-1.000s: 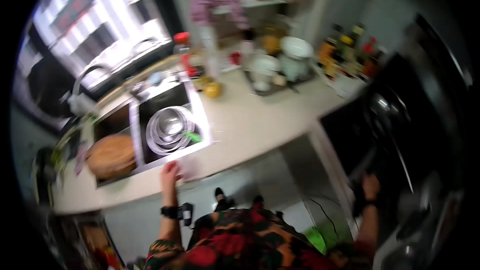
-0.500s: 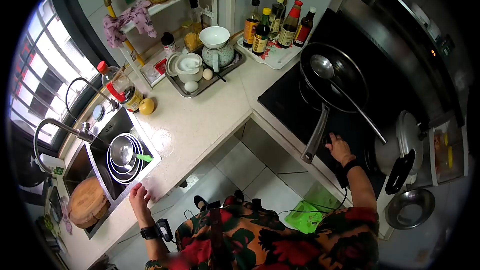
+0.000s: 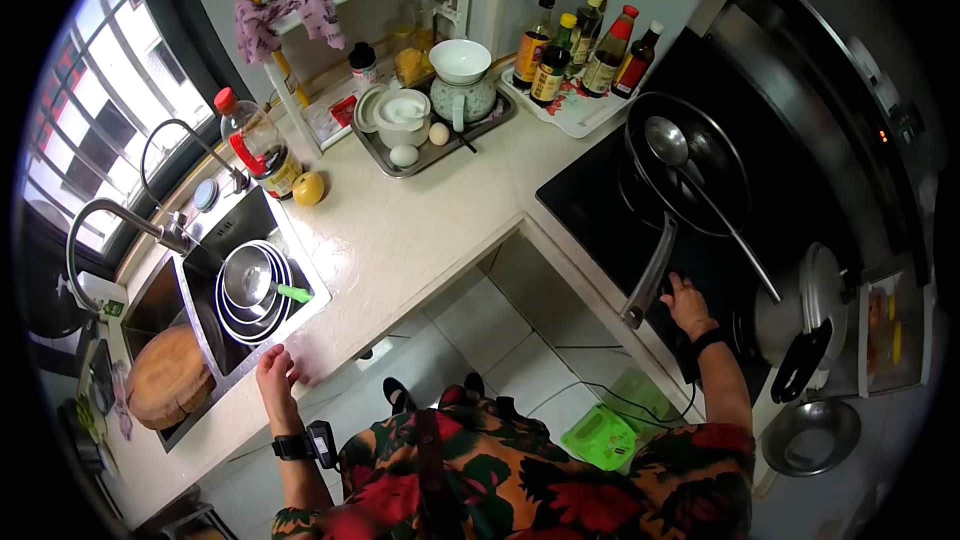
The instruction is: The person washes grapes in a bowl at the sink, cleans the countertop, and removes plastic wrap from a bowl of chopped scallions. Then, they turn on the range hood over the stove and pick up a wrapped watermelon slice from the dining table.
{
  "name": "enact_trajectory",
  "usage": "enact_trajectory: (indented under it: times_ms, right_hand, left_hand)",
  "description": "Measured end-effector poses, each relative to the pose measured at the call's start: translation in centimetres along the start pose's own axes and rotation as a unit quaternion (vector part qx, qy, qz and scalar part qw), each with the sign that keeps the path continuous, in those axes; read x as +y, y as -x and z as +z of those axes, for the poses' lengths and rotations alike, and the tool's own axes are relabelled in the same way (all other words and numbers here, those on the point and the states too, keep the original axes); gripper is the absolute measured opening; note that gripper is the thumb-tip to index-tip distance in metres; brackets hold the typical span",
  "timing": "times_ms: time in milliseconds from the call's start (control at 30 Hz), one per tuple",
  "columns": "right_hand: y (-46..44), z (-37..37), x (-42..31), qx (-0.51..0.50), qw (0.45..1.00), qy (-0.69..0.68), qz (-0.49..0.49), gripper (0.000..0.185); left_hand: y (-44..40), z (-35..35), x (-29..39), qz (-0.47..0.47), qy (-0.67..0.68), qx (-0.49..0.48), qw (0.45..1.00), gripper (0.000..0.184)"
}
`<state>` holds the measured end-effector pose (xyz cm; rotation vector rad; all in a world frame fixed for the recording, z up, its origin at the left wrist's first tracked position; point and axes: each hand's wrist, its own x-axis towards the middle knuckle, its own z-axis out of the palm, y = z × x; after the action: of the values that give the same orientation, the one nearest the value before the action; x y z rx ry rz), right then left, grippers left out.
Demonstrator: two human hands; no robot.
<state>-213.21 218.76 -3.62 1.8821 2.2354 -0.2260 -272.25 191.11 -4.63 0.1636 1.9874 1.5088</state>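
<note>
My right hand [image 3: 688, 306] rests on the black cooktop [image 3: 580, 190], fingers stretched out on its surface near the wok's handle [image 3: 652, 275]. Behind it sits a black wok [image 3: 720, 155] with a metal ladle [image 3: 667, 141] lying in it, the ladle's long handle reaching over the rim. By the counter edge, next to the sink [image 3: 318, 292], my left hand [image 3: 278, 376] hangs loosely with bent fingers apart and nothing in it. Nested metal bowls [image 3: 285, 325] and a green-handled pan or ladle [image 3: 250, 278] stand in that sink. A round wooden chopping board [image 3: 168, 380] lies across the other basin.
A tray [image 3: 400, 168] holds two eggs, a lidded pot and a teapot under a white bowl. Several sauce bottles [image 3: 552, 70] stand on a floral tray. A large bottle [image 3: 262, 150] and yellow fruit [image 3: 308, 189] are behind the sink. A lidded pot [image 3: 822, 290] stands right.
The camera view has shifted slightly, so the counter items appear farther right. My right hand's fingers lie flatter on the cooktop. My left hand stays by the sink.
</note>
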Motion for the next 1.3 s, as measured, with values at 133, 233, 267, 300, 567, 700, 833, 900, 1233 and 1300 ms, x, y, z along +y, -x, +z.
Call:
enact_trajectory:
  times_ms: [133, 233, 267, 300, 567, 700, 833, 900, 1233, 1300]
  right_hand:
    - [0.0, 0.2, -0.1, 0.006, 1.000, 0.003, 0.010, 0.049]
    - [-0.1, 0.5, 0.0, 0.015, 1.000, 0.003, 0.004, 0.049]
    - [0.0, 0.6, 0.1, 0.019, 1.000, 0.003, 0.001, 0.048]
    - [0.1, 0.5, 0.0, 0.023, 1.000, 0.003, -0.002, 0.048]
    - [0.2, 0.5, -0.2, 0.036, 0.999, 0.003, 0.003, 0.047]
    - [0.3, 0.0, -1.1, 0.033, 0.999, 0.020, 0.021, 0.044]
    - [0.4, -0.5, -1.3, -0.030, 0.995, 0.018, 0.093, 0.038]
    - [-0.7, 2.5, 2.2, -0.001, 0.996, -0.017, 0.086, 0.037]
    - [-2.1, 5.7, 5.9, 0.085, 0.987, -0.134, -0.018, 0.036]
    - [-2.5, 7.4, 7.5, 0.134, 0.965, -0.226, 0.001, 0.037]
  left_hand:
    - [-0.8, -0.7, -0.4, -0.006, 0.002, -0.003, 1.000, 0.019]
    - [-1.1, -1.0, -0.6, -0.010, 0.009, -0.012, 1.000, 0.019]
    - [-1.2, -1.0, -0.7, -0.012, 0.013, -0.017, 1.000, 0.019]
    - [-1.3, -0.9, -0.7, -0.014, 0.013, -0.017, 1.000, 0.019]
    - [-1.8, -0.5, -0.7, -0.015, 0.021, -0.024, 0.999, 0.019]
    - [-2.3, -0.6, -1.5, -0.015, 0.025, -0.016, 0.999, 0.020]
    - [-2.4, -0.7, -1.8, 0.012, -0.069, 0.022, 0.997, 0.023]
    - [-4.2, -0.9, -3.5, 0.025, -0.107, 0.035, 0.993, 0.024]
    - [-8.2, 2.2, -0.6, 0.133, -0.317, 0.091, 0.935, 0.032]
    - [-9.7, 3.3, 0.1, 0.074, -0.320, 0.041, 0.944, 0.036]
